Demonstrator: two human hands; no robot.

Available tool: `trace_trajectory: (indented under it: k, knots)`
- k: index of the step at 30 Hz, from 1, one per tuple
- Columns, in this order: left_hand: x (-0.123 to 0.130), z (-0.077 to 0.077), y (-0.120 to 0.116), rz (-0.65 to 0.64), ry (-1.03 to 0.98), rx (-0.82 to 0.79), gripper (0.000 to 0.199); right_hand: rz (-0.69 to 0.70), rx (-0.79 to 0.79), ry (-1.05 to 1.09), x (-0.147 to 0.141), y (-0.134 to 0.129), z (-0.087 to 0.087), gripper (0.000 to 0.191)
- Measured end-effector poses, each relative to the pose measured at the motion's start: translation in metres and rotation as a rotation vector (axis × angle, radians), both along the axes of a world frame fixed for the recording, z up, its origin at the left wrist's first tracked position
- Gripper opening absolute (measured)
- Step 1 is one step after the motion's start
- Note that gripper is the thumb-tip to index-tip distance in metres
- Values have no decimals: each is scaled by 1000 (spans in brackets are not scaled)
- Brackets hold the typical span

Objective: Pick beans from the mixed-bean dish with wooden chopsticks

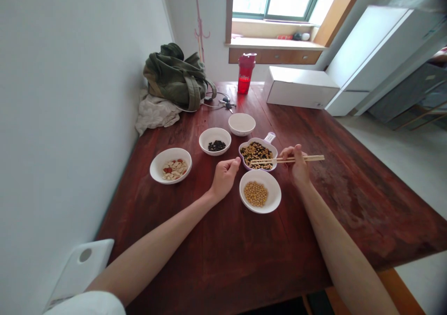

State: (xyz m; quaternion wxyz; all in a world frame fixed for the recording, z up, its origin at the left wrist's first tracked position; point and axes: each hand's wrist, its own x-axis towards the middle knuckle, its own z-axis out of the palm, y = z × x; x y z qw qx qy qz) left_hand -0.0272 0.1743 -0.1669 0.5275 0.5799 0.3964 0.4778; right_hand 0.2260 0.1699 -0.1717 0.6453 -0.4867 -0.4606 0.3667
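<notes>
My right hand (296, 165) is closed around a pair of light wooden chopsticks (314, 158). Their tips reach into a purple-rimmed white dish (270, 138) with a short handle, among mixed yellow and black beans (256, 153). At the dish's left edge is my left hand (225, 177), fingers curled, with the thumb at the rim; its fingertips are hidden. Nearest to me stands a white bowl (275, 196) of yellow soybeans (256, 194). Another bowl (225, 136) contains black beans (216, 145), and a third (155, 166) pale and reddish seeds or nuts (174, 169).
Behind the dish stands one more white bowl (241, 124). Farther back on the dark red table (209, 240) are a green bag (174, 77), a pale cloth (157, 112), keys (227, 104), a red shaker bottle (246, 73) and a white box (300, 89). A wall borders the left.
</notes>
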Motion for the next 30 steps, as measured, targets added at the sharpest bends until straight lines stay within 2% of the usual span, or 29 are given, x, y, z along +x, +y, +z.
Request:
trace_trajectory:
  k: [3, 7, 11, 15, 20, 25, 27, 30]
  knots:
    - [0, 0, 0, 3, 1, 1, 59, -9, 16, 119, 1, 0, 5, 63]
    - [0, 1, 0, 9, 3, 3, 58, 68, 45, 224, 4, -2, 19, 63]
    - [0, 0, 0, 3, -2, -4, 59, 158, 11, 180, 5, -8, 34, 68]
    - [0, 0, 0, 2, -3, -7, 60, 226, -67, 129, 2, -14, 41, 74]
    - [0, 1, 0, 13, 11, -3, 60, 210, -80, 96, 2, -10, 33, 74]
    - [0, 1, 0, 1, 19, 13, 60, 18, -17, 71, 7, 0, 15, 70]
    - [0, 1, 0, -31, 36, 26, 59, -28, -16, 71, 7, 2, 10, 70]
    - [-1, 2, -2, -126, 86, 40, 56, -15, -29, 57, 5, 1, 5, 72]
